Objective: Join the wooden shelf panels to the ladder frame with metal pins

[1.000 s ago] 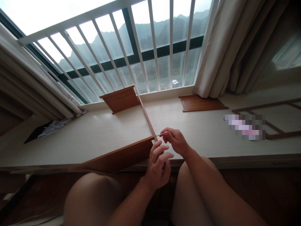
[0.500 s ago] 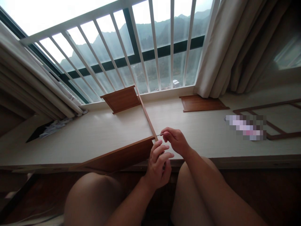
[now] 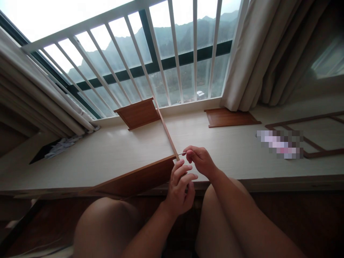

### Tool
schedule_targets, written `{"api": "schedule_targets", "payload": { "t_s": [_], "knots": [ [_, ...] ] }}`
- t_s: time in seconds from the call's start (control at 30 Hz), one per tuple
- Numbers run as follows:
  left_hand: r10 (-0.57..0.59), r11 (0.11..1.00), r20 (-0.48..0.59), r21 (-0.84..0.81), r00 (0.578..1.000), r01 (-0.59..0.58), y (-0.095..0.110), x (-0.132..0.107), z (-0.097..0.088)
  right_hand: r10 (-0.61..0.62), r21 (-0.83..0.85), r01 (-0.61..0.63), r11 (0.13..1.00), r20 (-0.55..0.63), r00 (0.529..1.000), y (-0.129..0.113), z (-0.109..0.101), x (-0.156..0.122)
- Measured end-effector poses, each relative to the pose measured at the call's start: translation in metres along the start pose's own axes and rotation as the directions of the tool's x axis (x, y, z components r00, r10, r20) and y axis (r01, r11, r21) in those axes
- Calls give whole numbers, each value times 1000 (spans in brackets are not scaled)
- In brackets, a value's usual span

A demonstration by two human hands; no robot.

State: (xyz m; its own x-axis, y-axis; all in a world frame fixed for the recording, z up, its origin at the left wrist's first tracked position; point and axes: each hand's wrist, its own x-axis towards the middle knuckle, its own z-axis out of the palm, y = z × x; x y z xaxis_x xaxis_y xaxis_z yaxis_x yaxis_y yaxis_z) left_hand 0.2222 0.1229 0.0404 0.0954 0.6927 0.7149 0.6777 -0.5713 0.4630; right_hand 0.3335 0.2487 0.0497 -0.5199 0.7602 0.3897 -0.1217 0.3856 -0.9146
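A brown wooden panel assembly (image 3: 139,179) stands on the pale window ledge (image 3: 231,147): a near board, a thin side board (image 3: 166,130) running away from me, and a far board (image 3: 138,113). My right hand (image 3: 200,161) pinches a thin metal tool (image 3: 182,154) whose tip meets the corner where the near and side boards join. My left hand (image 3: 180,188) is closed just below that corner, fingers curled against the near board's end; what it holds, if anything, is hidden.
A flat brown panel (image 3: 231,117) lies by the beige curtain (image 3: 258,53). A wooden frame (image 3: 311,136) lies at the right with a blurred patch beside it. White window bars (image 3: 161,57) stand behind the ledge. My bare knees are below the ledge edge.
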Motion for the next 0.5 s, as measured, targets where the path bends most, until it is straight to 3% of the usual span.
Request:
{"api": "schedule_targets", "payload": {
  "t_s": [0.5],
  "knots": [
    [-4,1000,7,-28,1000,4,1,2,-2,53,63,-53,997,-1,999,2,3,-1]
  ]
}}
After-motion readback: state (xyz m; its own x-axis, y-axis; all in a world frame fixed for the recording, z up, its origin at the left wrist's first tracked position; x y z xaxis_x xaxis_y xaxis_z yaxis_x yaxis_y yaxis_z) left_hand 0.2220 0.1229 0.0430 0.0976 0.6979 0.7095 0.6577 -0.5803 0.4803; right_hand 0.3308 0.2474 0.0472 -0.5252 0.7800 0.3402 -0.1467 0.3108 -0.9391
